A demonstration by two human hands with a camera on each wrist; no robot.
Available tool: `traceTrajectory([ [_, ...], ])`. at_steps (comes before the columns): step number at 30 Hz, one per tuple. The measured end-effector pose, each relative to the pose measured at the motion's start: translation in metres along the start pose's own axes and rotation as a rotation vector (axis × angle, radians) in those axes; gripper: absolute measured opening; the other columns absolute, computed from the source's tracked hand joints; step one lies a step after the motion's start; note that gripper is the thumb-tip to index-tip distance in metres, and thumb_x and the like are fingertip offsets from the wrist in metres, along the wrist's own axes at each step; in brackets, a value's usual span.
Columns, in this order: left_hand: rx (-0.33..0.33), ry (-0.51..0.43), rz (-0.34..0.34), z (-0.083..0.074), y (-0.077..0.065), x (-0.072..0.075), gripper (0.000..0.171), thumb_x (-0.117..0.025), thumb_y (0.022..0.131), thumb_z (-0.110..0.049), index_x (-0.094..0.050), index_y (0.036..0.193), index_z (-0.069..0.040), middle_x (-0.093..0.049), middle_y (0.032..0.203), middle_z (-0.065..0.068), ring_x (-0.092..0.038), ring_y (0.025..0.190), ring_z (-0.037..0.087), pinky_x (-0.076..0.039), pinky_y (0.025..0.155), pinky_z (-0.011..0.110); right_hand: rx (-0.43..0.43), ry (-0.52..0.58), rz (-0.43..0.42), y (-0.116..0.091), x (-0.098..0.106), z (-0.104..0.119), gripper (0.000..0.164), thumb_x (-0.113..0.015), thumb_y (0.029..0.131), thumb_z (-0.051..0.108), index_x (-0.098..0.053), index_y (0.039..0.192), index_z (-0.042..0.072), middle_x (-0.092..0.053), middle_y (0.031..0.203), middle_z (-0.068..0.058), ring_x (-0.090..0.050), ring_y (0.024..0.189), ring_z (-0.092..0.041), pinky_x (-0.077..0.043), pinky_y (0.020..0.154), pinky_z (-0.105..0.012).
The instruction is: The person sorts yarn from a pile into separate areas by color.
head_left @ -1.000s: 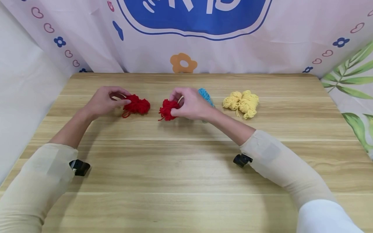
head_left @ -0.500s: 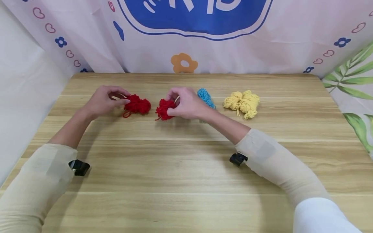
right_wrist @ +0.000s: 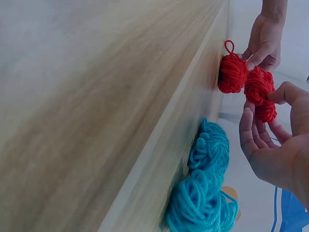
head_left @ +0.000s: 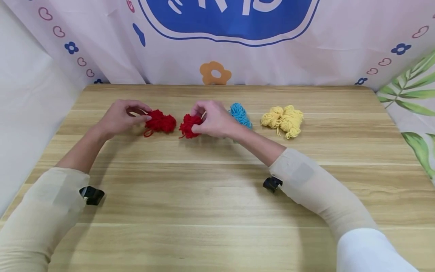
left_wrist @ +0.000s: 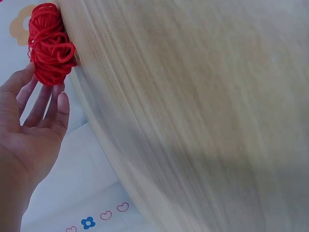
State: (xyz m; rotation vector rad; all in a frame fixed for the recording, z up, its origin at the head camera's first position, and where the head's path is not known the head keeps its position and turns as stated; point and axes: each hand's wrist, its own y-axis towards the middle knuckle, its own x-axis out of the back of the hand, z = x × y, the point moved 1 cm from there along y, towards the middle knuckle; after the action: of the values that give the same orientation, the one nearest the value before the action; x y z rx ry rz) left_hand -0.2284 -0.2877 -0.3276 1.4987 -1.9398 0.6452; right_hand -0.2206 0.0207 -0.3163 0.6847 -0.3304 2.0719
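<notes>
In the head view, two red yarn bundles are near the far side of the table. My left hand (head_left: 124,118) is at the left end of one red yarn bundle (head_left: 161,121), its thumb and fingertips pinching that end; a small loop hangs from it. My right hand (head_left: 215,120) grips the second red yarn bundle (head_left: 189,125) between thumb and fingers, a short gap to the right of the first. In the right wrist view this held bundle (right_wrist: 259,87) looks lifted off the tabletop. A blue yarn bundle (head_left: 239,115) lies behind my right hand, partly hidden by it.
A yellow yarn bundle (head_left: 289,121) lies to the right on the wooden table (head_left: 204,196). Behind the table's far edge hangs a printed white cloth (head_left: 170,62). Leaf-patterned fabric (head_left: 418,113) is at the right side.
My right hand has moved left with its red yarn bundle, narrowing the gap to the other one. More of the blue yarn shows. The left hand has stayed in place.
</notes>
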Motion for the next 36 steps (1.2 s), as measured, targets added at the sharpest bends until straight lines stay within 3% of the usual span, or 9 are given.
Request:
traceTrajectory([
  [18,-0.054,-0.007,-0.028,0.000,0.001,0.002,0.027,-0.076,0.092,-0.001,-0.072,0.118,0.006,-0.074,0.112,0.015,-0.063,0.087,-0.006,-0.053,0.070,0.013,0.010,-0.051,-0.007,0.010,-0.004,-0.003,0.028,-0.079,0.088,0.013,-0.066,0.112,0.005,-0.068,0.106,-0.007,-0.066,0.092,-0.021,-0.056,0.082,-0.027],
  [30,-0.055,-0.028,-0.007,-0.001,0.002,0.001,0.026,-0.076,0.093,-0.002,-0.072,0.118,0.005,-0.074,0.111,0.011,-0.066,0.087,-0.003,-0.053,0.071,0.014,0.013,-0.054,-0.005,0.016,-0.009,-0.006,0.024,-0.079,0.088,0.011,-0.067,0.107,0.004,-0.068,0.102,-0.008,-0.064,0.089,-0.020,-0.055,0.077,-0.027],
  [36,-0.055,-0.010,-0.014,-0.001,-0.001,0.002,0.024,-0.075,0.094,-0.002,-0.073,0.117,0.003,-0.074,0.107,0.001,-0.066,0.089,-0.002,-0.053,0.073,0.014,0.012,-0.071,0.008,0.020,-0.012,-0.005,0.023,-0.078,0.089,0.011,-0.066,0.107,0.004,-0.068,0.102,-0.008,-0.062,0.089,-0.020,-0.054,0.074,-0.027],
])
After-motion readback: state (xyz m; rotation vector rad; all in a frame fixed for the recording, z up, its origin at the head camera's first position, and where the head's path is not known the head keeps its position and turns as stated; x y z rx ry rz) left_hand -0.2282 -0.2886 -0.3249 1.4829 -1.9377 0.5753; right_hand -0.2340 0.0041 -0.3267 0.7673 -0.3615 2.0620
